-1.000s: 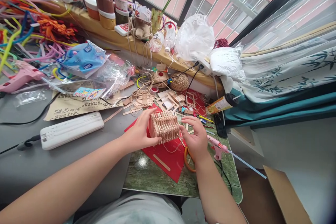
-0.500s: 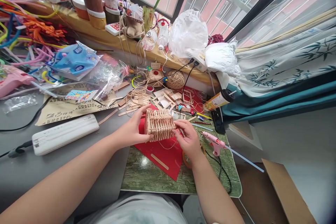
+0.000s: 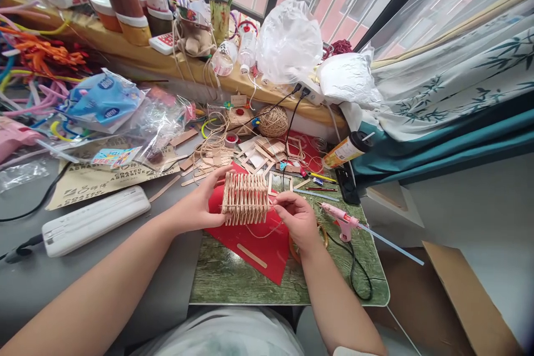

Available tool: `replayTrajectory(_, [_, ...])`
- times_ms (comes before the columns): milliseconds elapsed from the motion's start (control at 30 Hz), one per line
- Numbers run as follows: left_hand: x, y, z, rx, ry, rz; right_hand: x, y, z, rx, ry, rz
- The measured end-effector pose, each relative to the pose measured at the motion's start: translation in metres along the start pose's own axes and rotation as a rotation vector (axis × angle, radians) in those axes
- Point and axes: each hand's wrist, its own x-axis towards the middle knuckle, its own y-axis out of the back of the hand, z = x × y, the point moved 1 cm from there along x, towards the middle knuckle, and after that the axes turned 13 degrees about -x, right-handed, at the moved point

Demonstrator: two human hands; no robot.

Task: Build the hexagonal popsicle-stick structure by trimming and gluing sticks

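Note:
My left hand [image 3: 197,207] grips the left end of a small basket-like piece woven from pale sticks and twine [image 3: 246,199], thumb below and fingers above. The piece lies on its side, held over a red sheet [image 3: 273,264]. At its right end my right hand [image 3: 298,222] is closed in a pinch on a strand of twine [image 3: 265,236], which loops down beneath the piece. The exact spot where the fingertips hold the strand is hard to see. A flat craft stick [image 3: 252,256] lies on the red sheet below.
A pink glue gun [image 3: 344,219] with a long glue stick lies right of my right hand, its cord on the green board [image 3: 233,283]. Loose wooden sticks [image 3: 261,156] and a twine ball [image 3: 273,121] lie behind. A drink cup [image 3: 344,149] leans beyond; a white power strip [image 3: 95,219] sits left.
My right fingertips have drawn slightly away from the woven piece, with the strand between. The piece has turned a little in my left hand. The whole view has shifted slightly.

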Motion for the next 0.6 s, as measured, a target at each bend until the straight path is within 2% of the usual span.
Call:
replayTrajectory(400, [0.0,0.001,0.0,0.012,0.015,0.003,-0.003,0.001,0.011,-0.035,-0.102,0.016])
replayTrajectory(600, [0.001,0.001,0.001,-0.014,-0.002,-0.004,-0.004,0.001,0.016,-0.083,-0.082,-0.011])
